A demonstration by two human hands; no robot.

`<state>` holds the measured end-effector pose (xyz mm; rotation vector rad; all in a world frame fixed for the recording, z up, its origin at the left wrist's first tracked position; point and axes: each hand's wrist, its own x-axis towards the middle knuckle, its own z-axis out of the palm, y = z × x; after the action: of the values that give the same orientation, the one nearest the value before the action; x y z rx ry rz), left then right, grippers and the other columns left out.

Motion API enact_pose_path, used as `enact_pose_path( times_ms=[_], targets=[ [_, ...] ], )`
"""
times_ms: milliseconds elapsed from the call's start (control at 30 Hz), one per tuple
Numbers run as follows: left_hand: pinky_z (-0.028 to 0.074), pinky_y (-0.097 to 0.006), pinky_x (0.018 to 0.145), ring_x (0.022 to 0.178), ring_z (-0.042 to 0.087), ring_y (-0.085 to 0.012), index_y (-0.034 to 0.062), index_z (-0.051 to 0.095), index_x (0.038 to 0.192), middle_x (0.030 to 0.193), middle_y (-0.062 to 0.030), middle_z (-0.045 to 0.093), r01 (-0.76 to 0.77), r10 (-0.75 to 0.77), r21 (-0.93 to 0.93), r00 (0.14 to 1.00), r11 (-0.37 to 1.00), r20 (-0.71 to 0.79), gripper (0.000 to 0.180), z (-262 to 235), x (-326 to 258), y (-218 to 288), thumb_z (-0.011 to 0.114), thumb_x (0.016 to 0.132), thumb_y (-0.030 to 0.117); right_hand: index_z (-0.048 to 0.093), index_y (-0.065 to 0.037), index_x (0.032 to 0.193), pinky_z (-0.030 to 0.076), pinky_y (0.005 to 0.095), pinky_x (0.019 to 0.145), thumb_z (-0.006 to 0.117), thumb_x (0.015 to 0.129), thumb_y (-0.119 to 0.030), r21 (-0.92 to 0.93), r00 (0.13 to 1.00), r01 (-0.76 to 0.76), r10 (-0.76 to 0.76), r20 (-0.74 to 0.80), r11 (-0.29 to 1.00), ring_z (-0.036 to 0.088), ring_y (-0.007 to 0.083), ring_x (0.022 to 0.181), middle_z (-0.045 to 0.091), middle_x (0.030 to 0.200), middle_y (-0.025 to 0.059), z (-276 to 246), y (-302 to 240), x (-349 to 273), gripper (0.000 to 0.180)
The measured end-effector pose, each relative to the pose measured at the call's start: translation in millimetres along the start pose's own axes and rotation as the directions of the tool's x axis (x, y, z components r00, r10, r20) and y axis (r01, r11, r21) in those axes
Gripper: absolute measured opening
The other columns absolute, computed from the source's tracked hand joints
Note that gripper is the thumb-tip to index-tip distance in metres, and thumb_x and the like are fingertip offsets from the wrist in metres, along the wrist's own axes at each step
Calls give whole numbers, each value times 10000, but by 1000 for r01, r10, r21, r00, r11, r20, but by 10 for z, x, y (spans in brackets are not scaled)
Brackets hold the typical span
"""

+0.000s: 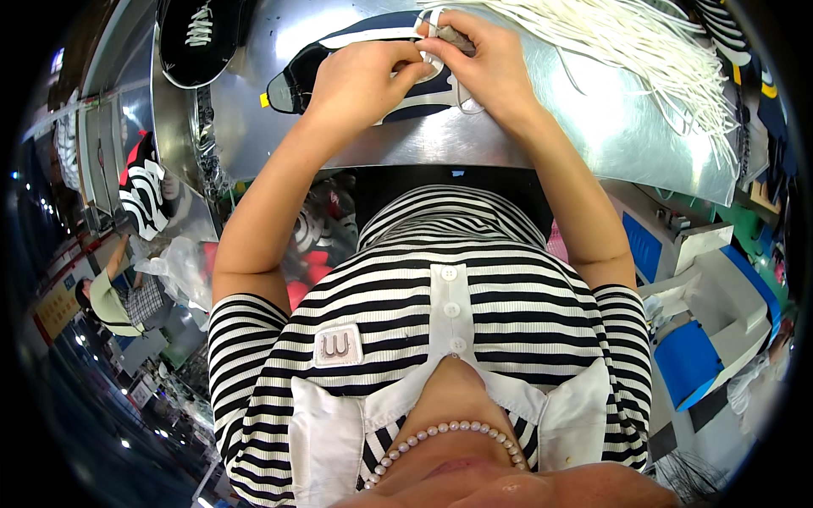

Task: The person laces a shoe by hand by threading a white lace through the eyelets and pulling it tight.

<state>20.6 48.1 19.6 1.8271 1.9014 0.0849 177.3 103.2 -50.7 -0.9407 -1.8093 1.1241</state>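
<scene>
On the metal tabletop (237, 135) lies a dark navy shoe upper (292, 80) with white stripes and a small yellow tag at its left end. Both hands meet over its right half. My left hand (360, 85) is closed in a pinch at the upper's white-edged opening; what its fingertips hold is hidden. My right hand (491, 68) pinches a white shoelace (435, 17) between thumb and index finger. A greyish wrap (456, 38) covers part of one finger on that hand. A thin loop of lace hangs beneath the right hand.
A big bundle of loose white laces (627, 59) spreads over the table's right side. A black laced shoe (199, 38) stands at the far left, with striped shoes (144, 190) on a lower surface. Blue-and-grey equipment (694, 356) is at lower right. Another person (123, 296) works far left.
</scene>
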Motion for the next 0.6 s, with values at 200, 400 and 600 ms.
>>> enact_pose_path(
  times_ms=[200,400,600],
  targets=[
    [443,-295,579,560,555,-150,107,736,847,630,-19,621,-16,9,-265,1000,964,-28,309,193,127,-260,697,850,414,592,-1,1042,545,351,715,665,922,-237,10,985,-168,168,24,986,715,262,774,710,824,150,-165,-91,-289,275],
    [405,-212,612,656,480,-33,49,663,802,683,45,551,63,-32,-425,996,903,78,240,144,167,-243,722,890,264,619,-7,947,538,319,669,651,913,-169,-5,980,-149,149,132,989,716,252,730,718,764,112,-205,-57,-522,168],
    [474,-233,701,739,560,-68,15,687,941,786,13,627,-33,63,-338,995,941,77,196,185,155,-291,706,904,207,622,-10,915,537,373,653,641,908,-170,-204,970,-108,148,194,973,697,282,679,693,716,117,-248,-68,-454,161]
  ],
)
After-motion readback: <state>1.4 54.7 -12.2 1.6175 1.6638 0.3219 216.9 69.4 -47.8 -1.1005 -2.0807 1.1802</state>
